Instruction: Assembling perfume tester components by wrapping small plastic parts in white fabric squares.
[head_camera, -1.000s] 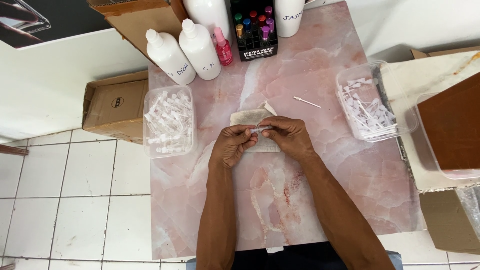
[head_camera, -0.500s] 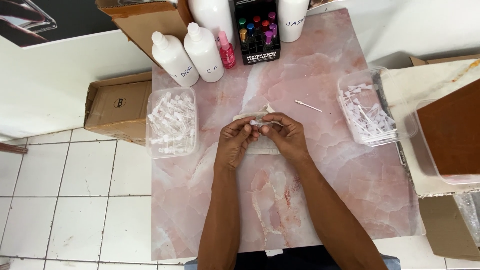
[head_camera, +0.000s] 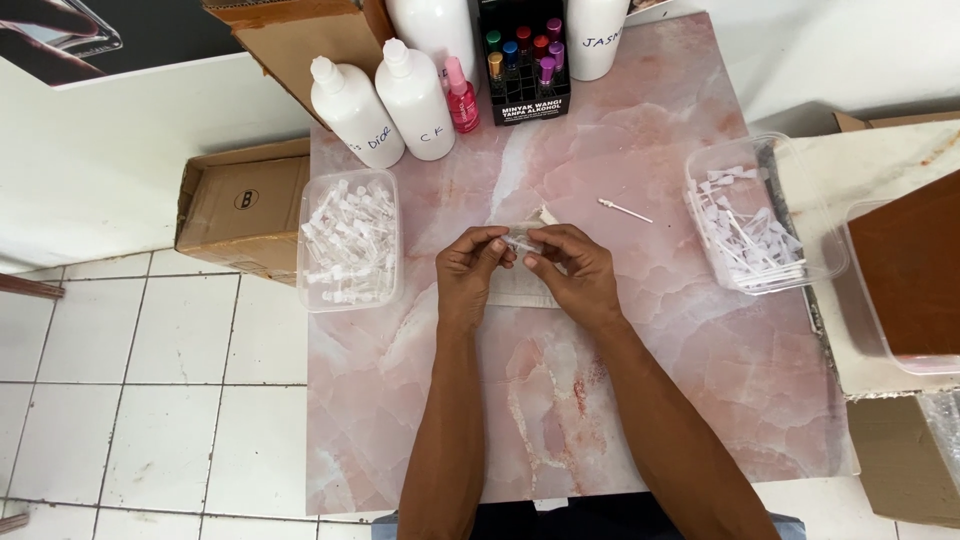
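1. A brown cardboard box (head_camera: 240, 205) sits on the tiled floor, against the left edge of the pink marbled surface (head_camera: 640, 400).
2. A clear plastic tub (head_camera: 348, 240) full of small clear vials rests near the surface's left edge.
3. Behind the tub stand two white squeeze bottles (head_camera: 385, 105), with a small pink spray bottle (head_camera: 461, 95) just beside them.
4. The left hand (head_camera: 470, 272) is closed narrowly, fingertips pinching one end of a small clear vial (head_camera: 519, 241).
5. That vial is held above the middle of the surface, between both hands, over a pale cloth (head_camera: 520, 285).
6. The right hand (head_camera: 572, 268) pinches the vial's other end, fingers curled tight.
7. A black display box (head_camera: 522, 60) of coloured little bottles stands at the back.
8. A thin white stick (head_camera: 624, 210) lies alone, right of the hands.
9. A second clear tub (head_camera: 755, 225) holding white stick parts sits at the right edge.
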